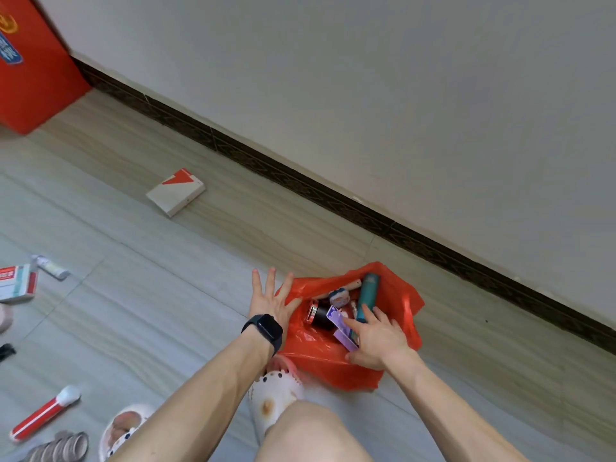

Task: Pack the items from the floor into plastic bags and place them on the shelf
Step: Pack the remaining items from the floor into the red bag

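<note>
A red plastic bag (396, 331) lies open on the floor just ahead of my knee. Inside it I see a teal bottle (368, 291), a dark jar with a shiny rim (320, 316) and a small round tin (339, 297). My right hand (376, 338) reaches into the bag and holds a flat purple item (340, 325) over the other things. My left hand (271, 301) rests at the bag's left edge with fingers spread, its thumb touching the plastic; a dark watch sits on that wrist.
A white and red box (176, 193) lies on the floor near the wall. At the left are a white carton (16, 283), a small tube (50, 266) and a red and white tube (43, 413). A red cabinet (30, 61) stands far left.
</note>
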Tool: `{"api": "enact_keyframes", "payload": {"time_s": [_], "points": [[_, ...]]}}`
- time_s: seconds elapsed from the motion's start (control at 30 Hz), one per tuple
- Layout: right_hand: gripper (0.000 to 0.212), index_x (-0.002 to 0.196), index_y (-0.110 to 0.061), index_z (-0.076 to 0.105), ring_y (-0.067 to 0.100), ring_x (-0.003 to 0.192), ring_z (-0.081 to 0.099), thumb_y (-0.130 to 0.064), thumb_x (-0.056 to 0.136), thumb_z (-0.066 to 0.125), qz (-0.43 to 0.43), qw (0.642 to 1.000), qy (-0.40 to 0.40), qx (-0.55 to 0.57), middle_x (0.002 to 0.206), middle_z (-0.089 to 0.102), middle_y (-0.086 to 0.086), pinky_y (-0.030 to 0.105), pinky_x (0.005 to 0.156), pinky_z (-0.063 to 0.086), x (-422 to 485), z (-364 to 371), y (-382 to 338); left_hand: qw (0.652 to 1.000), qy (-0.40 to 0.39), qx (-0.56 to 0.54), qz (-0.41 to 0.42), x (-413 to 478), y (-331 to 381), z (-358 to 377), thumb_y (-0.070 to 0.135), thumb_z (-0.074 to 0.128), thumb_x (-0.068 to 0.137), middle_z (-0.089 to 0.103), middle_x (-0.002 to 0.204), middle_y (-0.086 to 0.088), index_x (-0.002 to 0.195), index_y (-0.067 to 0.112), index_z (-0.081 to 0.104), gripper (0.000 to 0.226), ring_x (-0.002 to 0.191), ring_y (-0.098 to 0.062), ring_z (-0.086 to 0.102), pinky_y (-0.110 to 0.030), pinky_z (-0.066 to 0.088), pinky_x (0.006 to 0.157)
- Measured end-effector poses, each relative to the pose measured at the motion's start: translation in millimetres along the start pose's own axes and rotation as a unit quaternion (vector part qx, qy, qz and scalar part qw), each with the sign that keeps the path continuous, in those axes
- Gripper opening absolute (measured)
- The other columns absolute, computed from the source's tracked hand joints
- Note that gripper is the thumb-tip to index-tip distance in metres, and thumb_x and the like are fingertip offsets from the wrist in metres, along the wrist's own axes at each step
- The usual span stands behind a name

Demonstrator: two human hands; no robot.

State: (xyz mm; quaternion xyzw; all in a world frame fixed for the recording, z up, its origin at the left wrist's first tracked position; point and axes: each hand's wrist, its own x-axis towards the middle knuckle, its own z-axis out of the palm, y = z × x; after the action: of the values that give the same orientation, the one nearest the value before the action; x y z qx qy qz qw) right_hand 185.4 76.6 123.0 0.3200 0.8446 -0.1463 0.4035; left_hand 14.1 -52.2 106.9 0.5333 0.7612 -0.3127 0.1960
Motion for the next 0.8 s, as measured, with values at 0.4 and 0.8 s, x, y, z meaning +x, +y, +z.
{"api": "enact_keyframes", "payload": {"time_s": [0.4,0.8], "points": [[0.053,0.148,-0.038,0.039,0.018,0.148,0.025,-0.049,0.097,0.049,-0.242,0.946,0.214,0.034,0.161,0.03,-0.001,0.028,0.121,0.018,-61,-83,-82,0.973,0.085,-0.203,-0.07,-74,-133,-44,0.041,0.06,0.087,0.041,0.147,-0.006,0.146,0.032,0.037,0.064,0.141,-0.027,0.029,-0.051,0.026,0.112],[0.051,0.147,-0.034,0.042,0.02,0.137,0.042,-0.048,0.098,0.048,-0.471,0.85,0.189,-0.145,0.149,0.045,-0.009,0.037,0.107,0.04,-110,-160,-322,0.891,0.082,-0.261,-0.362,-260,-257,158,0.043,0.052,0.088,0.027,0.154,-0.007,0.144,0.032,0.035,0.06,0.144,-0.03,0.02,-0.052,0.023,0.112]]}}
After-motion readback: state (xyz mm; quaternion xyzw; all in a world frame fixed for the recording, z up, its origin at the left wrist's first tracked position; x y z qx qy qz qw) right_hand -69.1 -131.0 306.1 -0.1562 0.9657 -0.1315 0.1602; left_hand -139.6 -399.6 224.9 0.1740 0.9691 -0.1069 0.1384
